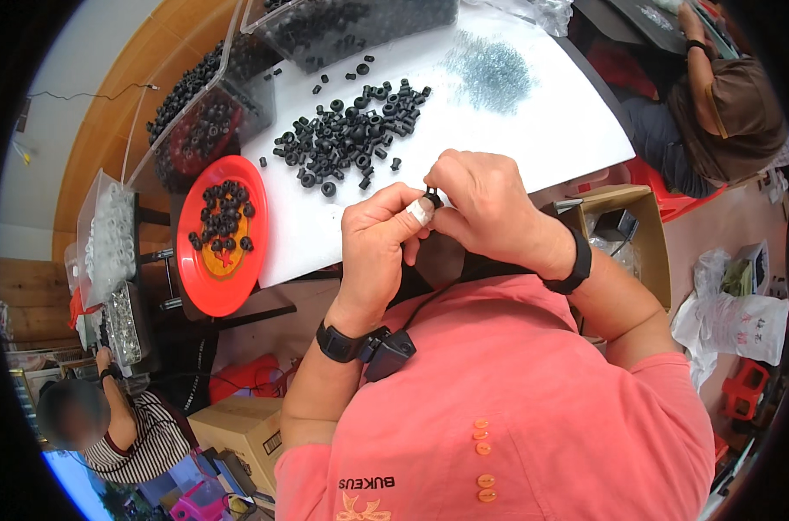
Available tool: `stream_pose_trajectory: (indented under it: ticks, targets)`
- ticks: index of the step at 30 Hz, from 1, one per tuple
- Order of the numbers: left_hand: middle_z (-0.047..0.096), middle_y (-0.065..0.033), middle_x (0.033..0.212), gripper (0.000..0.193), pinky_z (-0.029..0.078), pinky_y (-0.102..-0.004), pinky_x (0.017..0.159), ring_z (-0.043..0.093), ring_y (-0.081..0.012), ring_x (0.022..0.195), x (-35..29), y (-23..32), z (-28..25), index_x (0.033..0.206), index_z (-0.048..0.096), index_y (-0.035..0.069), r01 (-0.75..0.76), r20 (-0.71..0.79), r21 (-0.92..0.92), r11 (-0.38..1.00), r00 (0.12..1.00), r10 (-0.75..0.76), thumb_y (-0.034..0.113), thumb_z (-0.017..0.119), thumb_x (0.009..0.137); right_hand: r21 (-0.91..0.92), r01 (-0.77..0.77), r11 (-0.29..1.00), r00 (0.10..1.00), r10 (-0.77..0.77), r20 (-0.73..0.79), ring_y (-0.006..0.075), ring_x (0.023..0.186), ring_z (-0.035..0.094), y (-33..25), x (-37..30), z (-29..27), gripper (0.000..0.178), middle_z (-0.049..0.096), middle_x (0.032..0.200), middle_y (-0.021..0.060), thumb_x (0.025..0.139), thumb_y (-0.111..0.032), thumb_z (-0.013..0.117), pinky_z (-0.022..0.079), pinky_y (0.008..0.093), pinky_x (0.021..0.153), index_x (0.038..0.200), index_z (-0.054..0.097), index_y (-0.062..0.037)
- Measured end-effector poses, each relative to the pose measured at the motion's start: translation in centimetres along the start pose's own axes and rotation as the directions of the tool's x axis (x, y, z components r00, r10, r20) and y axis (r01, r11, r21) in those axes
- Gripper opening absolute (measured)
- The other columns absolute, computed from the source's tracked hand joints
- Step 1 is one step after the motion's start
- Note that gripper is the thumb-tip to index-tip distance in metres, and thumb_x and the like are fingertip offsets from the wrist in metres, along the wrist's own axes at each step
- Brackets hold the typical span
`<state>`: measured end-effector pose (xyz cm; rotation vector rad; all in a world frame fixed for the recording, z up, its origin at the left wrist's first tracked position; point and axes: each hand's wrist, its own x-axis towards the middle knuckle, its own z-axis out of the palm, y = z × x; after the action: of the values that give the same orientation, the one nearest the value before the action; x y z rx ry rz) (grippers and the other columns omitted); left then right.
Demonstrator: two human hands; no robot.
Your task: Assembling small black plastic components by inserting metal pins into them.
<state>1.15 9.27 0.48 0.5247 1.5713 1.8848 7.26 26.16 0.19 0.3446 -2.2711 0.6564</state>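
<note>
My left hand (pixel 379 239), with white tape round its thumb, and my right hand (pixel 490 208) meet at the near edge of the white tabletop (pixel 533 143). Between their fingertips they pinch a small black plastic part (pixel 432 199), mostly covered by the fingers; its exact kind does not show. Just beyond lies a loose pile of small black plastic parts (pixel 355 130), some round with a hole, some like short pegs. To the left, a red oval plate (pixel 260 217) carries several rounded black pieces (pixel 225 204).
Tiny silvery pieces (pixel 490 74) are spread on the far tabletop. Clear bins (pixel 351 39) of black parts line the far left. A cardboard box (pixel 650 239) stands near my right elbow. One person (pixel 729 113) sits at far right, another (pixel 134 425) at lower left.
</note>
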Motion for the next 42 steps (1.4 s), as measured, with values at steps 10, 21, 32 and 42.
stream_pose_trajectory:
  ticks: [10,21,32,42]
  targets:
    - [0.061,0.0004,0.072,0.012,0.032,-0.0183,0.045,0.046,-0.0029,0.053,-0.3,0.1,0.2,0.089,0.07,0.001,0.004,-0.027,-0.034,0.999,1.0,-0.005,0.008,0.065,0.096,0.099,-0.084,0.992,0.99,0.071,0.125,0.032,0.057,0.06,-0.9,0.3,-0.1,0.03,0.056,0.067,0.01,0.07,-0.011,0.077,0.045,0.0418,0.048,0.081,0.049,-0.0059]
    - [0.059,0.0026,0.07,0.009,0.034,-0.0198,0.045,0.046,-0.0015,0.054,-0.6,0.2,0.6,0.09,0.07,0.001,-0.023,-0.025,0.009,1.0,0.999,0.023,0.006,0.064,0.094,0.124,-0.117,0.985,0.992,0.122,-0.031,0.0233,0.052,0.056,-1.7,-1.4,0.5,0.028,0.054,0.066,0.0088,0.07,-0.001,0.078,0.042,0.0362,0.047,0.09,0.059,-0.0039]
    - [0.067,-0.0024,0.087,0.016,0.047,-0.024,0.066,0.059,-0.009,0.075,-4.3,7.1,-11.9,0.102,0.073,-0.001,-0.058,-0.508,0.677,0.733,0.684,0.523,-0.001,0.071,0.086,0.18,-0.46,0.869,0.85,0.49,-0.191,0.0124,0.052,0.046,3.3,-2.4,-4.9,0.015,0.051,0.062,0.0049,0.084,-0.004,0.078,0.038,0.0274,0.051,0.096,0.068,-0.0029]
    - [0.065,-0.0045,0.09,0.017,0.046,-0.0291,0.069,0.06,-0.0159,0.082,0.4,1.9,-2.3,0.093,0.072,0.002,-0.33,0.027,0.87,0.366,0.773,0.634,-0.005,0.071,0.078,-0.518,-0.213,0.829,0.971,0.121,-0.206,0.0263,0.069,0.062,4.2,-0.4,-1.1,0.01,0.06,0.07,0.0062,0.075,-0.008,0.071,0.047,0.0399,0.06,0.072,0.062,-0.0099]
